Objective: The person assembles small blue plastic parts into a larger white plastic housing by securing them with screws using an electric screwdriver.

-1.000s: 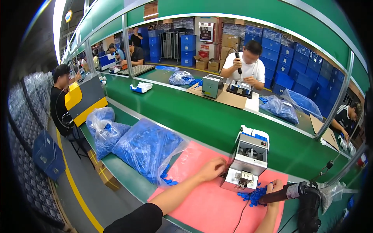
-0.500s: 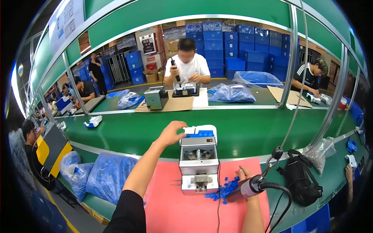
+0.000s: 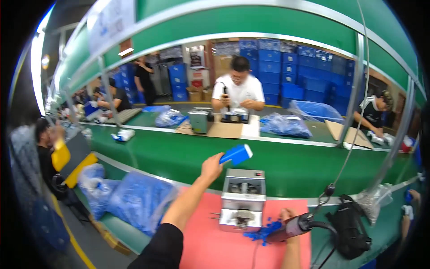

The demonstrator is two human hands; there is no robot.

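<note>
My left hand [image 3: 211, 168] is closed on the end of a blue and white plastic housing [image 3: 236, 154], raised and tilted above the back of a grey metal machine [image 3: 242, 197]. The machine stands on a pink mat [image 3: 199, 226]; its top tray shows a round mechanism inside. At the machine's right front corner lies a pile of small blue parts [image 3: 265, 231]. Just beyond that pile, my right hand [image 3: 289, 214] rests near the mat. A hanging electric screwdriver [image 3: 293, 227] covers part of it, and its fingers are blurred.
Left of the mat lie bagged blue parts [image 3: 139, 199]. A black backpack [image 3: 349, 228] and a clear bag of small pieces [image 3: 375, 204] lie to the right. Behind runs a green conveyor belt [image 3: 179, 150]; across it, a person in white [image 3: 240, 89] works with a screwdriver.
My left hand has lifted the blue and white housing off the machine's back and turned it. The whole view has shifted and blurred. My right hand stays by the small blue parts.
</note>
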